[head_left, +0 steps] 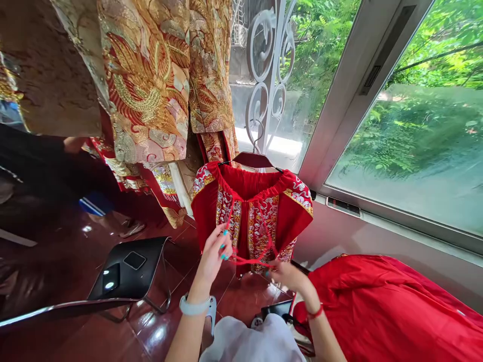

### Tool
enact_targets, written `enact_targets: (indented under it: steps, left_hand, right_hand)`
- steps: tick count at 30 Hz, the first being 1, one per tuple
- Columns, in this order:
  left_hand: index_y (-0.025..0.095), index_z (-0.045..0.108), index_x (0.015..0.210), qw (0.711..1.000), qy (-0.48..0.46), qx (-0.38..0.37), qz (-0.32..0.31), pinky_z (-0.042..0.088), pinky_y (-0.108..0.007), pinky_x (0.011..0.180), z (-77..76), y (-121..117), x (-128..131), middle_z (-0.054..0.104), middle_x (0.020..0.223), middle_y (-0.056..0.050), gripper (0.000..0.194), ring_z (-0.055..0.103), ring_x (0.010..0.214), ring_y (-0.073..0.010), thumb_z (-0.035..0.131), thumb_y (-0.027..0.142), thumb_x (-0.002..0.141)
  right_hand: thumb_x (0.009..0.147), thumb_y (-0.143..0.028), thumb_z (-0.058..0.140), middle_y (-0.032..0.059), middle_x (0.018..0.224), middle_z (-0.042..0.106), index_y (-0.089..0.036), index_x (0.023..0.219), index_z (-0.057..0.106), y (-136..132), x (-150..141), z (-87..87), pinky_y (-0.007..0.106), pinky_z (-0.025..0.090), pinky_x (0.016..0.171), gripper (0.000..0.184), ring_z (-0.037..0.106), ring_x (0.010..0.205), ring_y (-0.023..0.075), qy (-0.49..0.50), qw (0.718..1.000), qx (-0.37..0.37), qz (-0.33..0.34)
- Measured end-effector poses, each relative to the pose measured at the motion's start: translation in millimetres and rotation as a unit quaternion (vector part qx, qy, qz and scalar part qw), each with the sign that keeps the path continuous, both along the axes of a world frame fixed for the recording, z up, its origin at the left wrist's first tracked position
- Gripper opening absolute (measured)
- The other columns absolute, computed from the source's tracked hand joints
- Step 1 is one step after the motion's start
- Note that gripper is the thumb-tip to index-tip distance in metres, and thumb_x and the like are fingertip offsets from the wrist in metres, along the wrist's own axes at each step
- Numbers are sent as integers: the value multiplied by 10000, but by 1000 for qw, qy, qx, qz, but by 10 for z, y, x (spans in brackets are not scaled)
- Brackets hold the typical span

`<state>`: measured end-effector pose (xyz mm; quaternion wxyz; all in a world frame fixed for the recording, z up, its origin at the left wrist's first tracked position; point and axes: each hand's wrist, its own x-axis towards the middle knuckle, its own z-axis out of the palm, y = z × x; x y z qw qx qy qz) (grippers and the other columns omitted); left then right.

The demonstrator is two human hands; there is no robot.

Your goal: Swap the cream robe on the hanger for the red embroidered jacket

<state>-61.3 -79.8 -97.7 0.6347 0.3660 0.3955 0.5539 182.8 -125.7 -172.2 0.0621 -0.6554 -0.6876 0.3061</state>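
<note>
A red embroidered garment hangs on a dark hanger in front of me. Thin red strings run from its front down to my hands. My left hand, with a white band at the wrist, pinches one string at the garment's front, fingers closed. Just below the hem, my right hand has a red cord around its wrist and holds the other end of the strings, fingers curled around it.
Gold and red embroidered robes hang at upper left. A black chair stands on the red tiled floor at left. Red cloth lies at lower right under the window. Another person's dark sleeve shows at left.
</note>
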Motion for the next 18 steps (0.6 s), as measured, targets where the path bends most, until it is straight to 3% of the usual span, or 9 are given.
enact_targets:
  steps: [2,3,6,8,10,13,14,16,18]
  left_hand:
    - [182,631,1044,998,50,-24,29,265,-197,471,-158,-137,-180,341,583,97,488,279,477,-50,779,538,745]
    - [176,636,970,995,80,-40,33,224,-194,455,-286,-220,-286,320,579,97,495,250,472,-46,772,586,729]
    - [180,585,747,982,161,-98,22,158,-190,432,-747,-469,-586,265,551,102,589,195,447,-38,747,735,635]
    - [191,556,685,970,216,-112,19,217,-194,423,-1006,-596,-706,292,537,89,611,260,438,-55,707,780,623]
    - [202,575,693,952,294,-85,24,386,-235,471,-1133,-649,-721,416,563,44,549,443,492,-115,652,745,698]
    - [208,662,940,897,434,37,75,564,-402,837,-979,-505,-537,672,925,-80,348,676,931,-268,578,530,836]
    - [207,649,1090,871,471,96,101,527,-452,976,-836,-384,-431,671,1121,-115,340,644,1119,-293,551,443,866]
    - [194,517,1358,820,512,222,130,420,-484,1139,-457,-37,-189,552,1407,-151,446,509,1355,-273,456,289,927]
    - [214,455,1434,756,552,335,111,362,-458,1198,-44,399,52,527,1456,-123,479,455,1407,-229,400,194,958]
  right_hand:
    - [913,-242,511,151,965,735,-181,1182,661,103,470,42,382,536,740,314,723,880,295,-119,980,20,-159]
    - [917,-221,485,176,1047,721,-179,1221,654,135,670,93,412,543,792,351,718,944,306,-141,971,41,-190]
    - [880,-162,480,138,1202,685,-230,1273,657,156,949,352,423,511,983,436,684,1095,266,-33,990,84,-108]
    - [851,-160,507,95,1244,671,-265,1260,674,192,812,583,409,473,1061,454,647,1169,244,79,989,125,-27]
    - [865,-201,519,82,1216,678,-268,1232,689,327,471,806,405,482,1047,410,644,1161,243,158,972,171,5]
    - [955,-273,431,63,917,725,-193,1227,662,730,-188,994,341,561,778,365,712,797,203,277,951,133,10]
    - [969,-274,405,52,842,721,-168,1257,631,893,-389,1001,327,554,699,381,697,679,192,305,945,117,-13]
    - [971,-295,455,55,773,715,-127,1271,599,1202,-707,947,320,534,675,373,691,654,206,294,937,167,-90]
    - [957,-298,510,86,784,726,-115,1217,613,1447,-893,846,328,525,718,334,705,727,233,250,923,241,-167]
